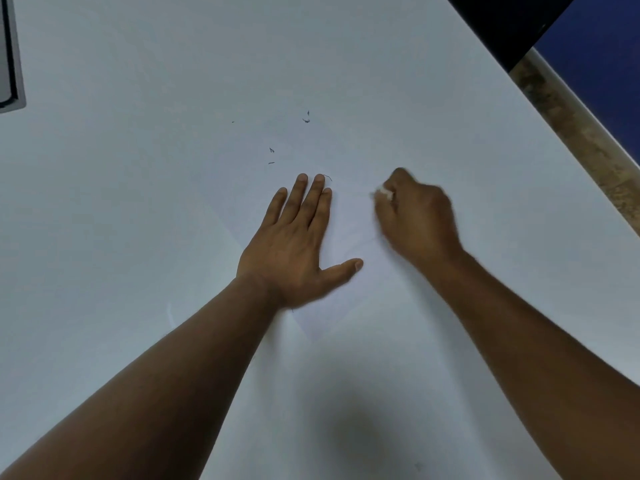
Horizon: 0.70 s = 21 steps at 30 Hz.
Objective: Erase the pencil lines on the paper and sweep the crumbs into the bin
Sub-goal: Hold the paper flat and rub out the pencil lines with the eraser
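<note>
A white sheet of paper (349, 220) lies turned like a diamond on the white table, its edges faint. My left hand (294, 237) presses flat on it, fingers straight and thumb spread to the right. To its right, my right hand (415, 216) is curled around a small white eraser (383, 192), whose tip touches the paper; the hand is blurred. Faint pencil lines show on the paper between the two hands. Several dark eraser crumbs (306, 120) lie scattered on the table beyond my left fingertips. No bin is in view.
The white table (138, 202) fills most of the view. A grey framed object (10, 64) sits at the far left edge. The table's right edge runs diagonally, with speckled floor (571, 116) and a blue surface (602, 64) beyond it.
</note>
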{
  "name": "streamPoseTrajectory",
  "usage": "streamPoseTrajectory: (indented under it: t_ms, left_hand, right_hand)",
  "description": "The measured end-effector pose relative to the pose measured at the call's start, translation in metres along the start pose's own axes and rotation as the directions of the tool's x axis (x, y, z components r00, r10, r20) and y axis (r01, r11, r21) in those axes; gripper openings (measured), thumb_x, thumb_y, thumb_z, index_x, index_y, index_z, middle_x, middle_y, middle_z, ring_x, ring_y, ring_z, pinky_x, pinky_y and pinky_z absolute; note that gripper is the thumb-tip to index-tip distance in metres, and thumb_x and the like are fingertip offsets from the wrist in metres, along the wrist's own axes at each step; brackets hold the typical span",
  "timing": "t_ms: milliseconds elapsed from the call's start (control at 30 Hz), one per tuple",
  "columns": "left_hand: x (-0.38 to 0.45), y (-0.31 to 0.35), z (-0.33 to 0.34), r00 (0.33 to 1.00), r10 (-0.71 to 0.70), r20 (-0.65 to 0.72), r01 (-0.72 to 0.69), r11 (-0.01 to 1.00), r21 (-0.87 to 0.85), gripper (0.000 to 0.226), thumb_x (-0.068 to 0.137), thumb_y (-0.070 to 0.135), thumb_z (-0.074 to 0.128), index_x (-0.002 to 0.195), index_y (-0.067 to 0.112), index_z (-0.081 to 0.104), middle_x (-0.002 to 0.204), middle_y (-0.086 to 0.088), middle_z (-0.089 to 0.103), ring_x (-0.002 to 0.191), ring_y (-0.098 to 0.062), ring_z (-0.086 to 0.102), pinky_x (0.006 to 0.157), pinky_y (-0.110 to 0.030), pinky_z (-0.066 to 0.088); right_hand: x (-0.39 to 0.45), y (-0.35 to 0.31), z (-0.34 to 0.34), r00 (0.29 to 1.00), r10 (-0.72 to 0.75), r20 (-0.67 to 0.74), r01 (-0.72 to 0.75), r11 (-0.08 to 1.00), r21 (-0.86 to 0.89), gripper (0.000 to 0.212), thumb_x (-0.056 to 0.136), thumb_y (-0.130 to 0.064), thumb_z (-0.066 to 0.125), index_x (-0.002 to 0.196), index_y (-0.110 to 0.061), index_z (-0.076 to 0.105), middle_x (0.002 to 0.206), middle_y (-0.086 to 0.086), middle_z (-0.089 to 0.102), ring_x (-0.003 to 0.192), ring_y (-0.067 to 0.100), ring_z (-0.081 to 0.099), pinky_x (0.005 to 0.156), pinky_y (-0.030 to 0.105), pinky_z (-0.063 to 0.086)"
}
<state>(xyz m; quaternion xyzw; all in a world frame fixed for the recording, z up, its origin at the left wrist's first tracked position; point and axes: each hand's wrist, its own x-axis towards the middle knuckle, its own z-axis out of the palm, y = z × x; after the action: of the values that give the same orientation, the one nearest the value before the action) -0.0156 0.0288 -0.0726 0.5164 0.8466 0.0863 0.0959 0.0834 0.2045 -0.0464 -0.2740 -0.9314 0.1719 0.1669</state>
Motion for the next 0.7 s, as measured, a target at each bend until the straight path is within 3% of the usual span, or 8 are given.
streamPoseTrajectory:
  t_ms: [67,167,233,333,400,533,633,700]
  left_hand:
    - [-0.002,-0.001,0.001,1.0,0.023,-0.015,-0.023,0.999,-0.032,0.102,0.093,0.078,0.024,0.164,0.012,-0.009,0.172,-0.003,-0.015,0.157,-0.018,-0.022,0.129,-0.039,-0.009]
    - [-0.002,-0.003,0.001,0.993,0.02,-0.114,-0.044,0.976,-0.212,0.085,0.098,0.057,0.027,0.165,0.012,0.0,0.174,-0.004,0.002,0.16,-0.019,-0.005,0.129,-0.032,-0.004]
    - [-0.002,-0.004,0.0,0.979,-0.08,-0.188,0.006,0.932,-0.362,0.072,0.1,0.04,0.028,0.164,0.008,0.013,0.172,-0.007,0.016,0.159,-0.022,0.01,0.127,-0.025,0.0]
    - [-0.002,-0.004,-0.003,0.938,-0.241,-0.249,0.105,0.883,-0.457,0.067,0.095,0.013,0.032,0.162,0.008,0.025,0.169,-0.008,0.027,0.158,-0.024,0.019,0.125,-0.021,0.005]
    - [-0.001,-0.004,-0.004,0.931,-0.277,-0.238,0.152,0.886,-0.438,0.066,0.095,0.005,0.035,0.161,0.013,0.03,0.169,-0.005,0.028,0.158,-0.022,0.016,0.126,-0.027,0.01]
    - [0.001,-0.007,-0.006,0.921,-0.323,-0.218,0.212,0.885,-0.414,0.061,0.101,0.002,0.042,0.16,0.017,0.034,0.169,-0.002,0.027,0.159,-0.022,0.011,0.121,-0.032,0.015]
    - [0.001,-0.023,-0.009,0.909,-0.298,-0.293,0.224,0.939,-0.26,0.054,0.102,0.01,0.044,0.156,0.008,0.041,0.163,-0.011,0.039,0.156,-0.034,0.02,0.126,-0.047,0.022]
    - [-0.002,-0.035,-0.011,0.901,-0.351,-0.254,0.321,0.935,-0.151,0.056,0.106,0.024,0.04,0.158,0.004,0.035,0.165,-0.015,0.035,0.157,-0.037,0.016,0.127,-0.052,0.016]
  right_hand:
    - [0.007,0.013,-0.006,0.996,0.088,0.002,-0.088,0.991,0.096,0.015,0.093,-0.023,0.058,0.087,-0.009,0.058,0.059,-0.016,0.05,0.061,0.022,0.056,0.06,0.029,0.04]
    - [-0.006,0.007,-0.009,0.995,0.064,0.071,-0.078,0.975,0.206,0.018,0.094,-0.028,0.06,0.087,-0.011,0.058,0.058,-0.008,0.052,0.059,0.018,0.053,0.059,0.032,0.045]
    - [-0.024,-0.006,-0.008,0.992,-0.019,0.124,-0.014,0.964,0.264,0.016,0.095,-0.031,0.06,0.091,-0.015,0.059,0.063,-0.008,0.056,0.059,0.013,0.055,0.06,0.03,0.046]
    - [-0.046,-0.022,0.0,0.976,-0.124,0.178,0.071,0.959,0.275,0.014,0.096,-0.029,0.06,0.096,-0.015,0.059,0.062,-0.023,0.046,0.055,0.001,0.047,0.057,0.023,0.038]
    - [-0.05,-0.022,0.003,0.974,-0.123,0.189,0.076,0.968,0.24,0.014,0.097,-0.029,0.059,0.097,-0.015,0.058,0.06,-0.024,0.041,0.054,-0.001,0.044,0.057,0.023,0.034]
    - [-0.048,-0.015,0.0,0.976,-0.075,0.206,0.01,0.954,0.299,0.015,0.098,-0.031,0.057,0.091,-0.018,0.055,0.06,-0.004,0.051,0.055,0.011,0.048,0.054,0.026,0.038]
    - [-0.047,-0.017,0.001,0.975,-0.062,0.211,-0.007,0.95,0.312,0.017,0.098,-0.032,0.057,0.089,-0.018,0.056,0.062,-0.001,0.054,0.056,0.014,0.049,0.057,0.03,0.043]
    - [-0.047,-0.018,0.003,0.977,-0.057,0.206,-0.011,0.949,0.316,0.017,0.097,-0.032,0.058,0.089,-0.018,0.056,0.062,-0.001,0.054,0.056,0.014,0.049,0.057,0.031,0.044]
